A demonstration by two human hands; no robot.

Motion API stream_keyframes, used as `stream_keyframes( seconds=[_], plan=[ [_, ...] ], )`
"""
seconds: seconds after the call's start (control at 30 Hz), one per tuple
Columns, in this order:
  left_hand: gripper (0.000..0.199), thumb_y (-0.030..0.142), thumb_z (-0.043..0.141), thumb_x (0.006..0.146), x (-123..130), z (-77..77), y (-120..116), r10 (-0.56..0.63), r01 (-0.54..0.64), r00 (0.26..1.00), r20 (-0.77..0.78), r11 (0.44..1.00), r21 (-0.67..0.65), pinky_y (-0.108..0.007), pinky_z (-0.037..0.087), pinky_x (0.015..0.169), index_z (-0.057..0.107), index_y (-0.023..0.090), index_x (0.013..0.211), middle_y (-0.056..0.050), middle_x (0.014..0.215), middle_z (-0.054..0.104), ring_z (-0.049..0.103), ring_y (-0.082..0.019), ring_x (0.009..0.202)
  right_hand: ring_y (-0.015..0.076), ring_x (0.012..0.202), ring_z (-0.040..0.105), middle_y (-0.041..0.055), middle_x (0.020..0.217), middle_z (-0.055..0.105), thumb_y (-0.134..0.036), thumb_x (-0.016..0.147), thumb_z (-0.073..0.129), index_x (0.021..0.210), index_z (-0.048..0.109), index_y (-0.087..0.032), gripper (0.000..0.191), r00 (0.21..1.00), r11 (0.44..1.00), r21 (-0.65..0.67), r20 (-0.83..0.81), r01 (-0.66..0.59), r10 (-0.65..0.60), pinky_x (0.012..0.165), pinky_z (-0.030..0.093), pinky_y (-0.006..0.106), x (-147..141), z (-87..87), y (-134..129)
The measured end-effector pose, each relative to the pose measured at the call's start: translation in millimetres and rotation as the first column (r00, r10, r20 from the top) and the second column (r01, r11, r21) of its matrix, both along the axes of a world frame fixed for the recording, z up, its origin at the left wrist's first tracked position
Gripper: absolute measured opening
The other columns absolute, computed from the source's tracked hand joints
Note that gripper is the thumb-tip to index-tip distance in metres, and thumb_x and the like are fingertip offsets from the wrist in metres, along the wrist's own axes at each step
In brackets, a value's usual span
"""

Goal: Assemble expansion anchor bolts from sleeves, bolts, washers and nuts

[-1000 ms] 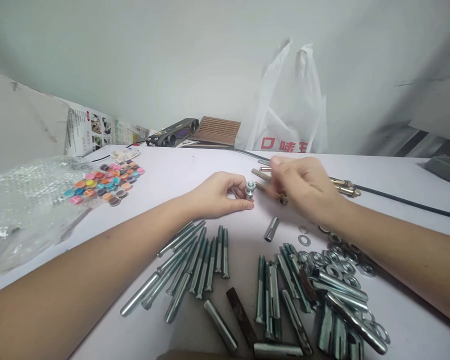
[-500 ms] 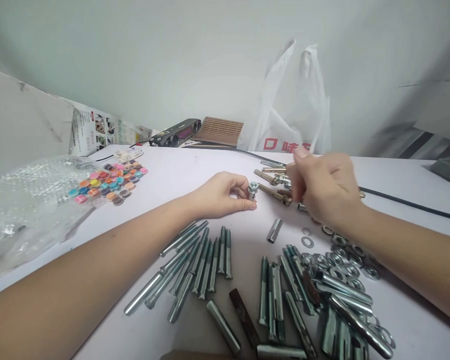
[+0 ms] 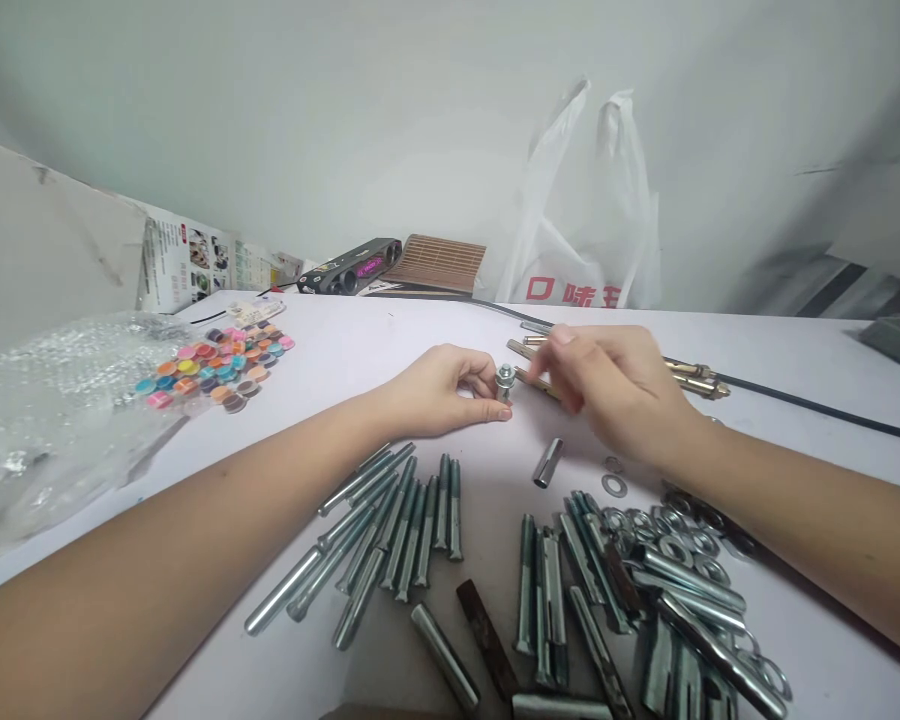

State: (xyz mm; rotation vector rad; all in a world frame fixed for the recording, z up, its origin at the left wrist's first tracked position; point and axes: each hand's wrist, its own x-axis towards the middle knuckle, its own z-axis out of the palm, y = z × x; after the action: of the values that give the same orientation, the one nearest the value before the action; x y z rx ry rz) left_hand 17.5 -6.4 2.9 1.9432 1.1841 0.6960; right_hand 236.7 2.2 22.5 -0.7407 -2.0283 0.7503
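Thumb and fingers of my left hand (image 3: 454, 392) close round an upright bolt (image 3: 505, 377) with a nut and washer at its top. Close by on the right, my right hand (image 3: 607, 385) has bent fingers over some brass-coloured anchor bolts (image 3: 697, 380); its fingertips are blurred and what they hold, if anything, cannot be made out. A short metal sleeve (image 3: 547, 463) lies on the table below the hands. Two flat washers (image 3: 613, 485) are beside it. Several long bolts (image 3: 399, 530) lie fanned out below my left hand.
More bolts and sleeves (image 3: 570, 600), with a pile of nuts and washers (image 3: 675, 535), lie at the front right. Bubble wrap (image 3: 67, 400) and coloured discs (image 3: 217, 365) are on the left. A white plastic bag (image 3: 577, 230) and a black cable (image 3: 817, 405) are at the back.
My right hand has moved left, nearer to the upright bolt, uncovering brass-coloured anchor bolts on its right. My left hand and its bolt have stayed in place.
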Motion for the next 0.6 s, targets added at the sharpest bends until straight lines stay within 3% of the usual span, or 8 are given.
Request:
stream_keyframes(
  seconds=[0.07,0.13,0.23,0.33,0.4,0.47,0.53,0.6],
  plan=[
    [0.030,0.041,0.079,0.079,-0.2,-0.3,0.1,-0.014,0.014,1.000,-0.004,1.000,0.012,-0.030,0.054,0.084,0.068,0.014,0.087,-0.003,0.088,0.075,0.070,-0.014,0.086,0.0126,0.052,0.052,0.0005,0.055,0.059,-0.056,0.104,0.042,0.086,0.073,-0.016,0.053,0.992,0.997,-0.011,0.096,-0.082,0.082,0.059,0.041,0.030,-1.6,-1.6,1.1],
    [0.030,0.041,0.078,0.080,-0.1,-0.4,0.0,-0.020,0.020,1.000,-0.003,1.000,0.005,-0.031,0.054,0.086,0.069,0.014,0.089,-0.003,0.089,0.075,0.070,-0.015,0.088,0.0122,0.050,0.050,0.0012,0.052,0.058,-0.057,0.104,0.043,0.074,0.070,-0.016,0.058,0.993,0.995,-0.052,0.085,-0.083,0.087,0.056,0.039,0.030,-1.3,-2.6,1.6],
    [0.031,0.043,0.079,0.079,0.5,0.3,-0.6,0.006,-0.006,1.000,-0.005,1.000,-0.029,-0.033,0.055,0.089,0.067,0.015,0.086,-0.006,0.095,0.077,0.073,-0.018,0.095,0.0116,0.043,0.041,0.0017,0.042,0.045,-0.052,0.102,0.047,0.046,0.053,-0.020,0.065,0.994,0.995,-0.082,-0.090,0.051,-0.059,0.049,0.031,0.032,1.6,-2.9,1.1],
    [0.032,0.043,0.079,0.079,0.9,1.2,-0.8,0.014,-0.014,1.000,-0.006,0.999,-0.030,-0.033,0.054,0.087,0.065,0.015,0.082,-0.005,0.091,0.076,0.073,-0.019,0.095,0.0127,0.044,0.042,0.0018,0.041,0.041,-0.046,0.102,0.047,0.045,0.051,-0.021,0.062,0.990,0.991,-0.079,-0.090,0.105,-0.112,0.051,0.033,0.033,2.4,-3.1,-0.1],
    [0.032,0.043,0.080,0.078,0.7,1.3,-0.5,0.012,-0.012,1.000,-0.005,0.999,-0.030,-0.032,0.054,0.086,0.065,0.015,0.082,-0.005,0.088,0.075,0.073,-0.019,0.093,0.0141,0.050,0.048,0.0017,0.045,0.045,-0.048,0.101,0.047,0.055,0.060,-0.021,0.055,0.996,0.995,-0.058,-0.038,0.081,-0.083,0.057,0.039,0.032,0.9,-4.2,-0.8],
    [0.033,0.044,0.080,0.078,0.3,0.9,0.0,0.012,-0.012,1.000,-0.013,1.000,-0.022,-0.031,0.053,0.083,0.065,0.015,0.084,-0.004,0.088,0.075,0.071,-0.017,0.090,0.0146,0.052,0.051,0.0002,0.049,0.050,-0.047,0.100,0.048,0.081,0.072,-0.018,0.042,0.997,0.996,-0.048,0.019,0.071,-0.070,0.059,0.042,0.032,-1.3,-5.7,-1.4],
    [0.032,0.043,0.078,0.079,-0.2,0.2,0.7,-0.005,0.005,1.000,-0.010,1.000,-0.006,-0.028,0.051,0.081,0.067,0.015,0.087,-0.003,0.087,0.073,0.068,-0.014,0.086,0.0142,0.049,0.050,-0.0015,0.053,0.056,-0.043,0.098,0.052,0.114,0.071,-0.015,0.037,0.992,0.997,-0.059,0.119,0.054,-0.047,0.053,0.039,0.030,-3.2,-7.1,-1.8],
    [0.029,0.040,0.077,0.081,-0.5,-0.6,1.3,-0.037,0.037,0.999,0.018,0.999,-0.005,-0.027,0.051,0.082,0.068,0.014,0.090,-0.002,0.088,0.072,0.066,-0.012,0.086,0.0129,0.047,0.047,-0.0019,0.056,0.058,-0.037,0.094,0.055,0.121,0.070,-0.015,0.038,0.977,0.999,-0.044,0.210,0.027,-0.017,0.049,0.036,0.029,-4.5,-7.8,-1.8]
  ],
)
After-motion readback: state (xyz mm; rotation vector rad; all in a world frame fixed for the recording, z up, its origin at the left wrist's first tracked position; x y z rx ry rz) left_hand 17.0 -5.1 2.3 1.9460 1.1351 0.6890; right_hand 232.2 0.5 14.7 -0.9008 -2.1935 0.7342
